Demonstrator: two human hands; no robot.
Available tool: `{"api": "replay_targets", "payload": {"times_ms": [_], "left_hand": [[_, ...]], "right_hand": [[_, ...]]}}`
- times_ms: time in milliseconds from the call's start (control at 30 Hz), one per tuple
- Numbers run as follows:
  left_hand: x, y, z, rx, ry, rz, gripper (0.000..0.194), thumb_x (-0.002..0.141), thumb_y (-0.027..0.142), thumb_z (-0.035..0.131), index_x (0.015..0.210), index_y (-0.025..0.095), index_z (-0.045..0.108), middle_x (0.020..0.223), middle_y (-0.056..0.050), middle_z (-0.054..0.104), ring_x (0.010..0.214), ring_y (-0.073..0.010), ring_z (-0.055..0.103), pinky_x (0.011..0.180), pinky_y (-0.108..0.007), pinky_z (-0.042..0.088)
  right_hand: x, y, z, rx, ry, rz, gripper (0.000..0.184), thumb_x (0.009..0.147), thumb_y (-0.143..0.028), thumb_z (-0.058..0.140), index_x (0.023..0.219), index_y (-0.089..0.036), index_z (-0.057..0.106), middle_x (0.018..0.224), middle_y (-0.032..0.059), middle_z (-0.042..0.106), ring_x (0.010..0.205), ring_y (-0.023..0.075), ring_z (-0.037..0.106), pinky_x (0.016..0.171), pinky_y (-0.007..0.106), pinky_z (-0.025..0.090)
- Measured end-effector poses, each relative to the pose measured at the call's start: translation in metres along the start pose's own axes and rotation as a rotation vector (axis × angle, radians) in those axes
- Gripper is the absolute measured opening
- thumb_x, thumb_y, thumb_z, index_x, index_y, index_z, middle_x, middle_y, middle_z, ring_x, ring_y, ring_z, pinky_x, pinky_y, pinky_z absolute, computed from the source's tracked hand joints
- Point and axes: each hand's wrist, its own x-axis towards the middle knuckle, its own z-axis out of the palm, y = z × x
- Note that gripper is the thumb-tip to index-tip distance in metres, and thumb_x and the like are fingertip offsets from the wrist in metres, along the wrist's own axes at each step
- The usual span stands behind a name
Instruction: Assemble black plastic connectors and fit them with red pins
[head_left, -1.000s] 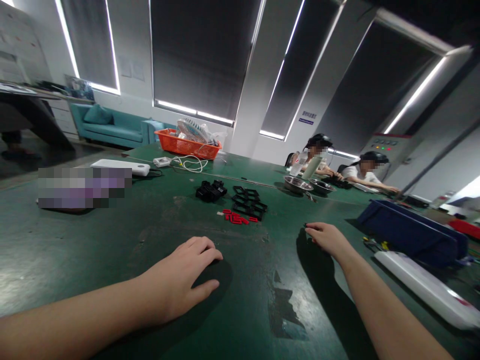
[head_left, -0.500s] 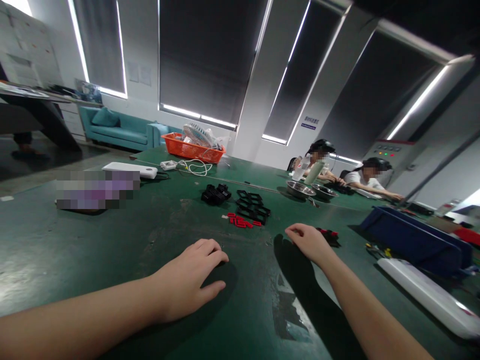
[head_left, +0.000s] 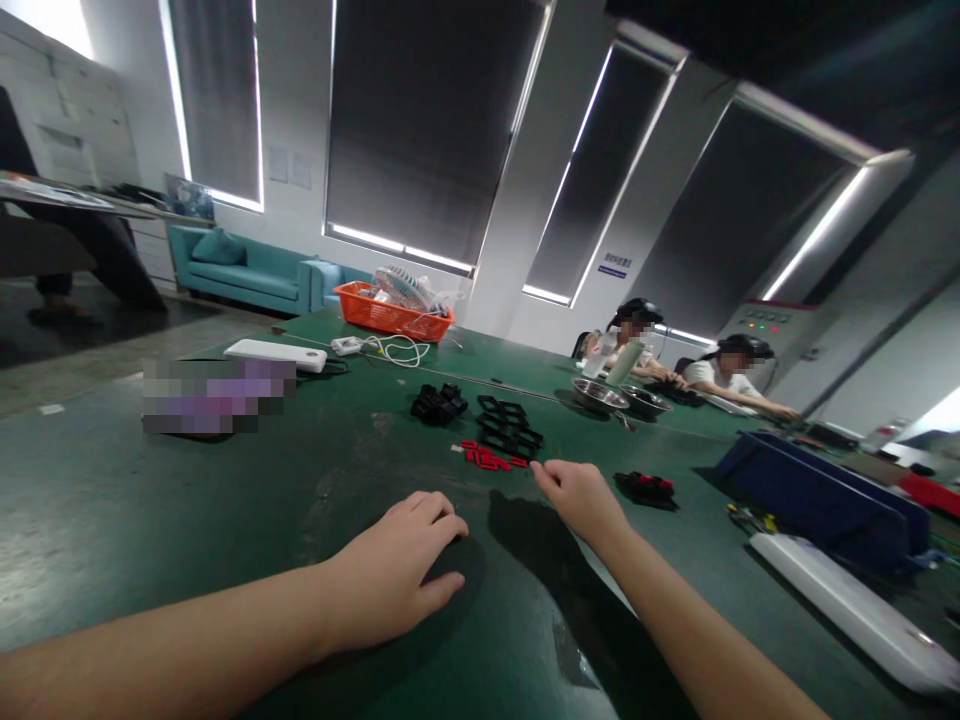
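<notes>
My left hand (head_left: pixel 401 565) is low over the green table (head_left: pixel 337 480), palm down, with its thumb and fingers apart and nothing in it. My right hand (head_left: pixel 581 495) is held above the table just in front of the small red plastic pieces (head_left: pixel 487 458). Its fingers are loosely bent, partly hidden, and no object shows between them. Behind the red pieces lie several black rectangular frames (head_left: pixel 510 425). A heap of black plastic parts (head_left: pixel 439 403) sits to their left. To the right of my right hand is a small pile of black parts with red bits (head_left: pixel 646 490).
A white power bank (head_left: pixel 276 355) and a blurred purple item (head_left: pixel 217 398) lie left. An orange basket (head_left: pixel 394 315) stands behind, metal bowls (head_left: pixel 598 395) back right. A blue bin (head_left: pixel 821 500) and a long white case (head_left: pixel 832 600) are at right. Two people (head_left: pixel 731 375) sit opposite.
My right hand has moved left, from beside the black-and-red pile towards the red pieces, uncovering that pile. My left hand stays nearly in place. The view has shifted slightly.
</notes>
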Motion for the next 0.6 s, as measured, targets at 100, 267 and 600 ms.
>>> {"api": "replay_targets", "payload": {"times_ms": [100, 267, 600], "left_hand": [[0.0, 0.001, 0.0, 0.006, 0.002, 0.002, 0.034, 0.088, 0.029, 0.057, 0.121, 0.022, 0.06, 0.123, -0.01, 0.056, 0.117, -0.0297, 0.05, 0.103, -0.048, 0.042], [0.0, 0.0, 0.001, -0.008, 0.005, -0.003, 0.035, 0.087, 0.03, 0.058, 0.121, 0.022, 0.06, 0.124, -0.01, 0.056, 0.118, -0.0303, 0.05, 0.103, -0.049, 0.042], [0.001, 0.005, -0.003, -0.001, -0.001, -0.015, 0.035, 0.085, 0.027, 0.059, 0.12, 0.02, 0.061, 0.123, -0.011, 0.057, 0.117, -0.0318, 0.051, 0.102, -0.05, 0.043]], "right_hand": [[0.004, -0.015, 0.003, -0.039, -0.069, -0.02, 0.022, 0.096, -0.036, 0.054, 0.1, -0.017, 0.065, 0.099, 0.0044, 0.067, 0.082, 0.0166, 0.064, 0.076, 0.035, 0.054], [0.023, -0.037, 0.01, -0.077, -0.137, -0.06, 0.028, 0.095, -0.033, 0.057, 0.119, -0.019, 0.059, 0.123, 0.0085, 0.061, 0.101, 0.0218, 0.063, 0.085, 0.042, 0.054], [0.063, -0.078, 0.026, -0.082, -0.041, -0.244, 0.03, 0.095, -0.032, 0.058, 0.121, -0.018, 0.058, 0.124, 0.0092, 0.06, 0.102, 0.0225, 0.063, 0.086, 0.043, 0.054]]}}
